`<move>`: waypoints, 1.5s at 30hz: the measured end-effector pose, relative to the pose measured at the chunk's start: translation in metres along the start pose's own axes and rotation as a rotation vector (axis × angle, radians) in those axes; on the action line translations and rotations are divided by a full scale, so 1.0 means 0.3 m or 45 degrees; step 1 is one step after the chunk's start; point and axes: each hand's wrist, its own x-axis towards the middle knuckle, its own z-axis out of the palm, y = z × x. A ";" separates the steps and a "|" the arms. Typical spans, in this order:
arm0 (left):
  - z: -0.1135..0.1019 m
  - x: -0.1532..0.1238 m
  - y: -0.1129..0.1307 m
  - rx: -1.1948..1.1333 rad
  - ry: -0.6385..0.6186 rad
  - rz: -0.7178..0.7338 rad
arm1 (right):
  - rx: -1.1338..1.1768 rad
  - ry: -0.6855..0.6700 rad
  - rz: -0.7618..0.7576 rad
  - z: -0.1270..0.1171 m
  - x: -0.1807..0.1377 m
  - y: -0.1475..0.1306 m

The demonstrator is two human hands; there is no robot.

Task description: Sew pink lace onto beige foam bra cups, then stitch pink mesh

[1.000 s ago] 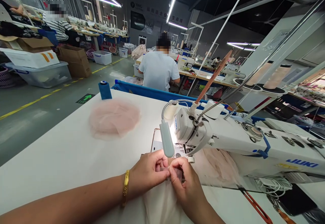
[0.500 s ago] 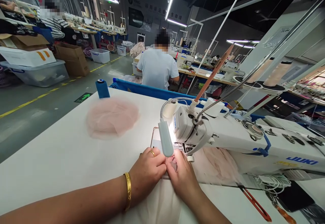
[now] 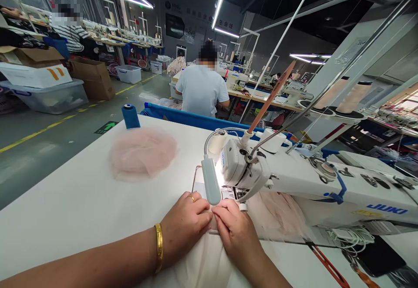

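Pale sheer fabric (image 3: 204, 264) runs from the sewing machine (image 3: 248, 161) down toward me over the table's front. My left hand (image 3: 187, 218), with a ring and a gold bangle, pinches the fabric just left of the needle area. Close beside it, my right hand (image 3: 237, 227) has thumb and fingers closed on the same fabric. A small grey lamp (image 3: 212, 180) hangs over my fingertips and hides the needle and part of the sewing spot. More pink sheer fabric (image 3: 277, 214) lies bunched under the machine arm.
A pink tulle heap (image 3: 143, 152) and a blue thread cone (image 3: 130, 116) lie on the white table (image 3: 81, 218). At the right are red-handled tweezers (image 3: 328, 264), a coiled white cable (image 3: 348, 239) and a black phone (image 3: 380, 255). A co-worker (image 3: 202, 87) sits ahead, back turned.
My two hands have shifted slightly down, toward me, with the fabric still between their fingers. My right fingers look more drawn together. The camera view has moved a little.
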 end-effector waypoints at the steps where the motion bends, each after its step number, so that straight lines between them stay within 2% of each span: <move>1: -0.004 -0.001 0.002 0.017 -0.029 -0.008 | -0.009 -0.007 0.006 -0.002 0.000 0.001; 7: -0.017 0.002 0.014 0.104 -0.172 -0.086 | -0.081 -0.007 0.026 -0.010 0.009 0.011; 20: -0.014 0.018 0.013 0.120 -0.279 -0.205 | -0.206 0.057 0.097 0.002 0.022 0.010; 31: -0.014 0.016 0.020 0.148 -0.330 -0.219 | -0.278 0.059 0.111 0.000 0.025 0.005; 34: -0.042 0.021 0.026 0.106 -0.370 -0.248 | -0.267 0.020 0.095 -0.008 0.017 0.003; 37: -0.110 0.014 0.033 -0.003 -0.439 -0.205 | -0.240 0.021 0.008 -0.048 -0.002 -0.008; 39: -0.156 0.001 0.033 -0.111 -0.515 -0.104 | -0.142 -0.022 -0.060 -0.093 -0.014 -0.024; 41: -0.178 -0.014 0.028 -0.187 -0.549 -0.014 | -0.011 -0.179 -0.091 -0.139 -0.020 -0.044; 43: -0.164 -0.024 0.020 -0.222 -0.501 0.011 | 0.050 -0.345 -0.095 -0.169 -0.021 -0.057; 45: -0.123 -0.027 0.010 -0.254 -0.398 -0.029 | 0.052 -0.408 -0.113 -0.178 -0.018 -0.056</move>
